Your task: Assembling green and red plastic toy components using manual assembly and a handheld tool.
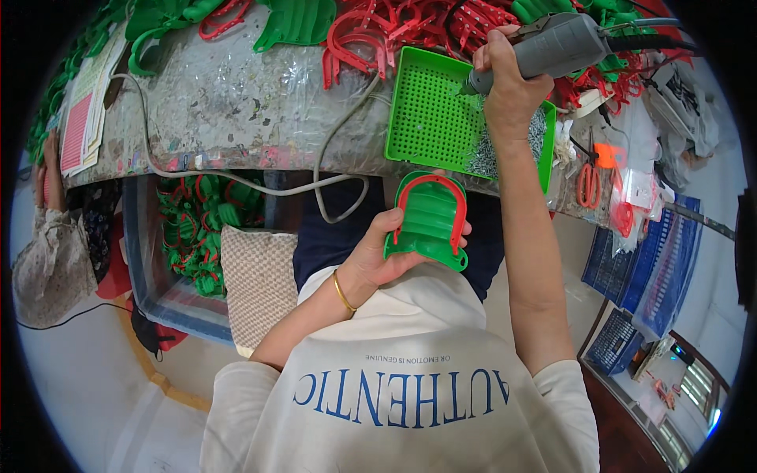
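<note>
My left hand (pixel 374 256) grips a curved green plastic piece (pixel 430 214) with a red U-shaped frame (pixel 460 206) lying along its edge. It is held in front of my body, below the table edge. In my right hand (pixel 509 93) is a grey electric screwdriver (pixel 558 47), its fingers wrapped around the body. The screwdriver's tip points left over a bright green perforated tray (pixel 426 106). Small silvery screws (pixel 485 156) lie heaped in the tray's right part, partly hidden by my right forearm.
Red U-shaped frames (pixel 359 39) and green pieces (pixel 296 22) pile along the table's far side. A grey cable (pixel 319 162) loops over the near edge. Orange-handled scissors (pixel 588 185) lie right. A lined bin (pixel 138 236) holds assembled pieces. Another person's sleeve (pixel 51 260) shows left.
</note>
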`<state>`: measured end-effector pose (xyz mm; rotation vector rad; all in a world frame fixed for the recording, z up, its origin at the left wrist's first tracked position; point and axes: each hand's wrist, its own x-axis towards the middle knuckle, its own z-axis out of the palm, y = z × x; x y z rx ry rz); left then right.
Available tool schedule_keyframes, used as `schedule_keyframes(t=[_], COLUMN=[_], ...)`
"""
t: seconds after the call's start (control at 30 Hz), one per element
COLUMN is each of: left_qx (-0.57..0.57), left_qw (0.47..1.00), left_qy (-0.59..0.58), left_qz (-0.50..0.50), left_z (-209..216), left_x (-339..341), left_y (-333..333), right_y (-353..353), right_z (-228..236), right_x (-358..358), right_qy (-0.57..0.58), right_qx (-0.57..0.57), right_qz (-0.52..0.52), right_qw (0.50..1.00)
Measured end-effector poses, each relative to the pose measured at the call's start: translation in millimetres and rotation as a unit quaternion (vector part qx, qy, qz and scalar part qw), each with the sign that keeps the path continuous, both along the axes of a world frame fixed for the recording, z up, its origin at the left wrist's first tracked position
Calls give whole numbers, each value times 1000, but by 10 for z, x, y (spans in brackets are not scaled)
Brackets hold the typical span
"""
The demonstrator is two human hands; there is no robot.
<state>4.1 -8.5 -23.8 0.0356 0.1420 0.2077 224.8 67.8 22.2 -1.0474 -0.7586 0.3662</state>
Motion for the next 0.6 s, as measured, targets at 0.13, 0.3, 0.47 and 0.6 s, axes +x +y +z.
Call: schedule_keyframes(t=[0.13,0.3,0.47,0.6], left_qx=[-2,10,19,49], left_qw=[1000,999,998,995], left_qy=[-7,-42,-31,-9], left_qz=[8,29,60,82], left_z=[-25,64,276,361], left_x=[0,40,129,211], left_y=[-16,20,211,351], right_y=[14,-61,-279,-439], right_z=[13,258,851,1112], right_x=[-32,-22,-181,-461], right_qy=[7,-10,26,34], right_qx=[7,22,77,60], right_qz=[-1,-6,106,124], right_qw=[1000,1000,991,990])
